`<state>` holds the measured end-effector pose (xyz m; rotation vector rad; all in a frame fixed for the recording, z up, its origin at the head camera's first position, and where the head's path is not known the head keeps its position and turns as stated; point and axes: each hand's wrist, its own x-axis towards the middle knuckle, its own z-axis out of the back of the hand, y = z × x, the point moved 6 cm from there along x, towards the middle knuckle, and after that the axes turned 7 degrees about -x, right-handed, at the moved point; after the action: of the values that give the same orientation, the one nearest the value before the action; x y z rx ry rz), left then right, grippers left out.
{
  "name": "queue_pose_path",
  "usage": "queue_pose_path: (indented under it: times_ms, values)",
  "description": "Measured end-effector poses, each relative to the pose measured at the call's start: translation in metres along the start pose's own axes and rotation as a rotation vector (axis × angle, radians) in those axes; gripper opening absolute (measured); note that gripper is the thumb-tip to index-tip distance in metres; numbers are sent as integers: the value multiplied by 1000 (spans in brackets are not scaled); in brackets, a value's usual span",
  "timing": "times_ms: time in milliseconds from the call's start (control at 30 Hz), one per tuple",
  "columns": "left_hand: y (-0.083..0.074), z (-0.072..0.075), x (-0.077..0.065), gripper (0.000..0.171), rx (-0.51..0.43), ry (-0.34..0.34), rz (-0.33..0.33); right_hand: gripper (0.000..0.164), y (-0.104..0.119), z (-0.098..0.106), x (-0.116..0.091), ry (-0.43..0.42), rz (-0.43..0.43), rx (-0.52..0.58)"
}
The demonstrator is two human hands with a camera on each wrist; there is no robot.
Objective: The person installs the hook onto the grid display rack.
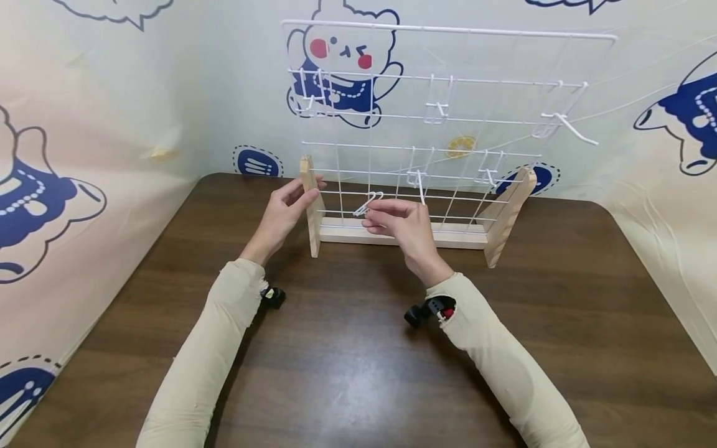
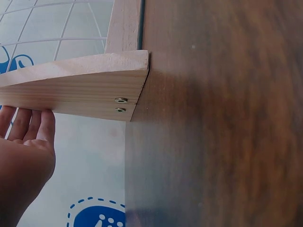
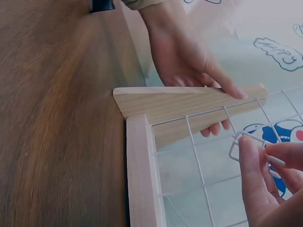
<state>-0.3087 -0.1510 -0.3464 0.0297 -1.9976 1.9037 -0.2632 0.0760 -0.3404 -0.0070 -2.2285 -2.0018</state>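
Note:
A white wire grid rack (image 1: 448,29) stands on the table between two wooden side panels, joined by a wooden base bar (image 1: 358,234). My left hand (image 1: 281,213) grips the left side panel (image 3: 189,100), thumb on one face and fingers round the other, as the right wrist view shows. In front of the lower left grid, my right hand (image 1: 407,229) pinches a small white wire hook (image 1: 366,203) between thumb and fingers. The right wrist view shows this hook's rectangular loop close to the grid wires; whether it touches them I cannot tell.
Several white hooks hang on the grid, among them one at the upper right (image 1: 574,130) and one lower down (image 1: 420,182), both jutting forward. The right side panel (image 1: 510,218) leans outward. Behind the brown table (image 1: 347,348) is a cartoon-printed sheet (image 1: 224,81).

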Motion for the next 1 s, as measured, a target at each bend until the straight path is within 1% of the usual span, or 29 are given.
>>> queue_pose_path:
  times_ms: [133, 367, 600, 833, 1000]
  values:
    - [0, 0, 0, 36, 14, -2, 5, 20, -3, -2, 4, -12, -11, -23]
    - [-1, 0, 0, 37, 36, -7, 7, 17, -3, -12, 12, -62, 6, -9]
    - [-1, 0, -1, 37, 43, -15, 17, 18, -4, -21, 19, -109, 21, -85]
    - [-3, -2, -1, 38, 44, -12, 21, 23, -15, -30, 18, -75, -32, -95]
    - [-2, -1, -2, 41, 49, -16, 31, 26, -23, -30, 16, -42, -49, -95]
